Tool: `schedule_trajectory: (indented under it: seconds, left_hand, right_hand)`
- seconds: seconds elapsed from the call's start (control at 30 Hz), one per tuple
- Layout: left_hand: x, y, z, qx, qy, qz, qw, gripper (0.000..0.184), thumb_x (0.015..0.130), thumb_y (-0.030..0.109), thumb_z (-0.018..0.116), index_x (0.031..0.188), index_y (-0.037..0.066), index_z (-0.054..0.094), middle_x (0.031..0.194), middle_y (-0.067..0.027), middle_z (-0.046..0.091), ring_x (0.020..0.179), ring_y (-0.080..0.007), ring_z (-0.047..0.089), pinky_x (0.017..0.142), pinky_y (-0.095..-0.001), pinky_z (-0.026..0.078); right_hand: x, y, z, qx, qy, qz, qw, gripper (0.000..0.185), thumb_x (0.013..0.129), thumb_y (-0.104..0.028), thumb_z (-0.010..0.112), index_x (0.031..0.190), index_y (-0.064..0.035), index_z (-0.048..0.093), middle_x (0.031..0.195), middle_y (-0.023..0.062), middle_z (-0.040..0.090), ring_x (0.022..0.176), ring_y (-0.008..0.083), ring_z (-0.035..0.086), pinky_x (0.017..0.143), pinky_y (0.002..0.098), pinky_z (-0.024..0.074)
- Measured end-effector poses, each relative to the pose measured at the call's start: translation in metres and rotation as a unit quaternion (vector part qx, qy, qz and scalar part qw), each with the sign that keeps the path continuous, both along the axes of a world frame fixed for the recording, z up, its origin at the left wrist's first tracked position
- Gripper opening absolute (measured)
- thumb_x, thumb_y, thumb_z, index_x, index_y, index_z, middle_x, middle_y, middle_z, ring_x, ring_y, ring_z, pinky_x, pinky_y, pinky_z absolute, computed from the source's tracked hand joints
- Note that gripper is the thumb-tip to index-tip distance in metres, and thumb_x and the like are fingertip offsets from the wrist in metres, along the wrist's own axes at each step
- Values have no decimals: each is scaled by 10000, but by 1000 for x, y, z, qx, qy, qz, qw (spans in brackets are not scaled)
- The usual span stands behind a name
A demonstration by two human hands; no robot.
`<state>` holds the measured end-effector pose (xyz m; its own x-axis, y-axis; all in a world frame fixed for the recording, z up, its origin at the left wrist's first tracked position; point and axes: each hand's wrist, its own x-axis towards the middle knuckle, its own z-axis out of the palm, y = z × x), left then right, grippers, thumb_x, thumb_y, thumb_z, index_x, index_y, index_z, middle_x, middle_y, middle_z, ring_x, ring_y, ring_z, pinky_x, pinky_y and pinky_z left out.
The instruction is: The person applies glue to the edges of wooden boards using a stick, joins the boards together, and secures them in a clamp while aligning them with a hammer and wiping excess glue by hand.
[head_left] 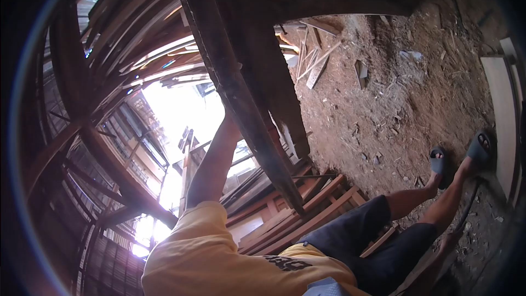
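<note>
My right arm reaches up behind a dark, thick wooden beam; the beam's edge hides that hand and its fingers. The beam slants across the middle of the head view, joined to a broad dark timber. Low in the view, in shadow, my left hand hangs beside my shorts. Its fingers look closed around the end of a thin dark cord, which runs past my foot; the detail is dim.
Wood scraps litter the dirt floor. Pale boards lie beside my sandalled feet. Stacked reddish timbers are close to my legs. Roof framing and metal sheets surround a bright opening.
</note>
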<state>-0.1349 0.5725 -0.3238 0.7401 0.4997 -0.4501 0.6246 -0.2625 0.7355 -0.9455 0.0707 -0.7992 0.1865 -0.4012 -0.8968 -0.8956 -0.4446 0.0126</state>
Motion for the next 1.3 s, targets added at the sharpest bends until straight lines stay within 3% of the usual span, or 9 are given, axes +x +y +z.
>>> schedule_trajectory:
  seconds: [0.37,0.57,0.67,0.73,0.77,0.8,0.93,1.07,1.3]
  left_hand:
    - [1,6,7,4,3,1,1000,547,1002,468,410,1353,51,450,1367,-185,516,1257,-308,544,1067,-486,461]
    - [-7,13,3,5,-8,11,1000,542,1000,468,419,1346,52,443,1363,-185,510,1254,-306,541,1062,-489,460]
    - [-8,16,-8,63,-19,18,998,539,999,468,423,1343,53,440,1361,-184,508,1253,-305,539,1060,-490,459]
    - [-11,-13,-15,215,-26,20,976,574,990,491,428,1350,45,414,1394,-207,459,1284,-339,493,1087,-513,411]
    - [-15,-38,-19,308,-24,27,951,610,982,514,432,1358,36,388,1428,-230,411,1315,-373,447,1113,-535,362]
    - [-18,-65,-23,396,-17,41,917,647,974,538,436,1367,28,363,1462,-253,363,1347,-407,401,1140,-558,314]
    - [-21,-110,-17,488,73,12,870,655,1012,522,334,1379,-16,402,1441,-294,401,1376,-466,385,1127,-609,314]
    - [-22,-121,-13,474,69,17,878,631,1022,473,361,1386,-37,431,1442,-289,427,1376,-463,399,1142,-659,280]
    - [-23,-127,-12,446,-4,46,894,605,1019,424,421,1376,-64,451,1553,-280,378,1520,-435,274,1224,-700,124]
  right_hand:
    - [-16,9,-5,21,-2,26,999,669,984,-122,579,1606,-122,334,1413,266,547,1284,465,578,1056,563,487]
    - [17,9,21,-33,-52,-12,998,734,968,-150,611,1632,-273,324,1402,245,543,1240,472,607,1027,595,499]
    - [10,1,16,-97,-236,84,963,677,1002,-244,602,1620,-139,347,1531,232,465,1323,457,547,1035,552,513]
    - [-1,-12,3,-57,-201,16,978,663,1040,-299,626,1594,-41,370,1587,233,410,1391,415,497,1090,478,483]
    - [47,-20,39,-12,-191,-83,978,670,1043,-286,639,1591,-17,365,1570,249,421,1395,414,492,1112,474,462]
    - [65,-31,49,-49,-258,0,965,650,1042,-264,635,1584,-15,378,1556,257,434,1386,407,509,1108,480,465]
    - [195,-74,119,-25,-233,-201,951,711,974,-215,690,1601,-126,369,1433,248,517,1253,401,589,1035,485,487]
    - [335,-101,218,14,-406,-172,897,697,995,-105,659,1614,-117,339,1510,276,452,1221,363,618,1027,441,513]
    - [539,-45,436,-39,-533,61,843,579,1020,-221,615,1525,-1,438,1453,259,539,1320,393,558,1122,495,420]
